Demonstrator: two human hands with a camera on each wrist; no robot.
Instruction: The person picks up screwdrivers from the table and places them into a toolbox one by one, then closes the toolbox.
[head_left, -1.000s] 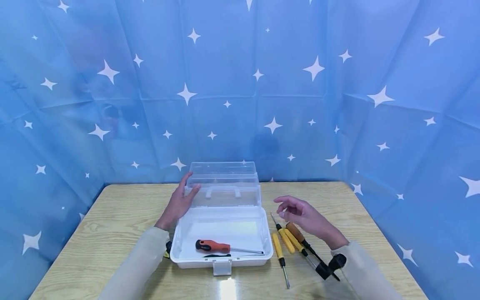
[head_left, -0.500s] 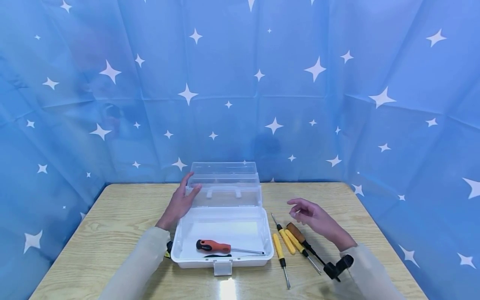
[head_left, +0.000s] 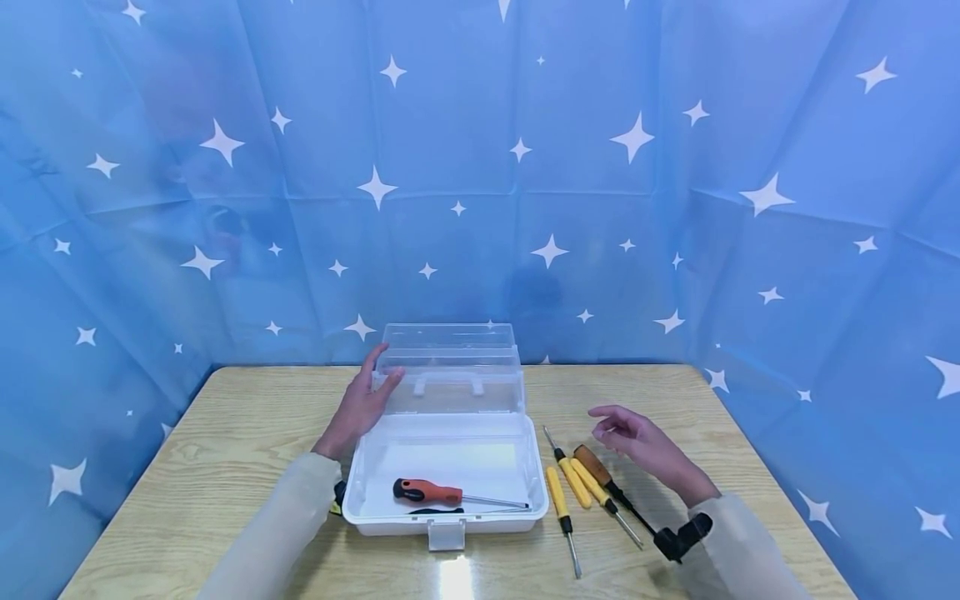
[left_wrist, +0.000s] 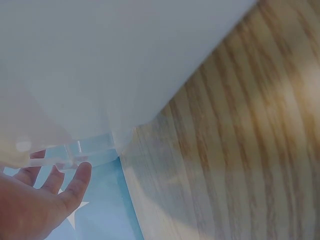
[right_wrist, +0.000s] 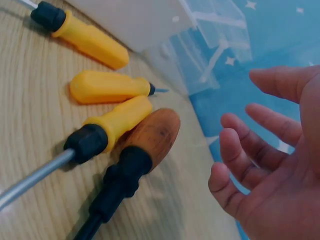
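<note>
A white toolbox (head_left: 442, 523) stands on the table with its clear lid (head_left: 450, 392) tipped back. My left hand (head_left: 358, 412) holds the lid's left edge, thumb on the inner side and the other fingers beyond it. Inside the box lie a red-and-black screwdriver (head_left: 427, 492) and a thin dark tool (head_left: 435, 511), mostly hidden by the front wall. To the right hovers my right hand (head_left: 637, 437), fingers loosely bent and holding nothing. Nearest it is a wooden-handled screwdriver (right_wrist: 157, 135), beside several yellow-handled screwdrivers (right_wrist: 92, 40).
A clear latch (head_left: 446, 536) hangs at the box's front. Left of the box, a small black-and-yellow object (head_left: 337, 498) is partly covered by the left sleeve. Behind the wooden table (head_left: 255, 433) hangs a blue curtain (head_left: 450, 167) with white stars.
My right hand has drawn away to the right and slightly towards me, away from the box. The left hand keeps its place on the lid.
</note>
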